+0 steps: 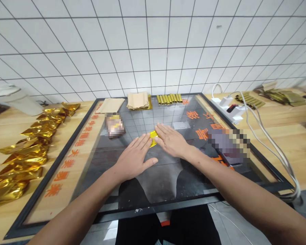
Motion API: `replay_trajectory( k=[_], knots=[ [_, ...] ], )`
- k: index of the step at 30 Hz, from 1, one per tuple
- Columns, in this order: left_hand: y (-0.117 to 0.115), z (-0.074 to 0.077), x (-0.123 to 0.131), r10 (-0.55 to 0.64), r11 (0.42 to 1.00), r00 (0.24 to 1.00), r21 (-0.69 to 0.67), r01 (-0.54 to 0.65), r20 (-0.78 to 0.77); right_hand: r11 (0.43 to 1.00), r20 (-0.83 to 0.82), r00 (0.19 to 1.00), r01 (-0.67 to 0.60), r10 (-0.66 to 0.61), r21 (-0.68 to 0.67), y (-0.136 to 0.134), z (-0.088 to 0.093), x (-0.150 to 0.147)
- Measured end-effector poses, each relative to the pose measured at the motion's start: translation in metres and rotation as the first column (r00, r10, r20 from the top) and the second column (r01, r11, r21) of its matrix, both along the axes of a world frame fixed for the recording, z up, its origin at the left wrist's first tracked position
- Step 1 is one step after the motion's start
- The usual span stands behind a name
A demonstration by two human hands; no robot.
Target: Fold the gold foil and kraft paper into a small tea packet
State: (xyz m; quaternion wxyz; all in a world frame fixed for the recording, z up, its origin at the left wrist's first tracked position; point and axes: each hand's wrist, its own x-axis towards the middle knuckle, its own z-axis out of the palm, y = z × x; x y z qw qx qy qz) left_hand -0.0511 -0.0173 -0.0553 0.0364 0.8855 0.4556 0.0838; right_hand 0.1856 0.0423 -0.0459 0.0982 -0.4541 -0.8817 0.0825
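Note:
A small piece of bright yellow, shiny paper or foil lies on a black-framed glass panel, partly covered by my fingers. My left hand rests flat at its left side, fingers stretched and thumb apart. From the right, my right hand lies flat with its fingertips over the piece's right part. Neither hand is wrapped around anything. Beyond them, near the panel's far edge, sit a row of gold rolled tubes, a stack of tan paper sheets and flatter tan paper.
Several crumpled gold foil packets line the left of the wooden table, near a white container. A pixelated pack and a pixelated dark device lie on the glass. Right of it are a power strip with cables and more gold tubes.

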Motion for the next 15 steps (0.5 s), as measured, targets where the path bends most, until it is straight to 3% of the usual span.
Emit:
replay_trajectory(
  k=[7,15],
  knots=[
    [-0.002,0.002,0.004,0.031,0.998,0.999,-0.061,-0.031,0.006,0.985,-0.03,0.986,0.167,-0.165,0.038,0.015,0.0,0.019],
    [0.0,0.012,0.001,0.007,1.0,0.97,-0.005,-0.006,0.241,0.997,-0.141,0.987,0.078,-0.075,0.017,0.022,0.004,0.023]
  ],
)
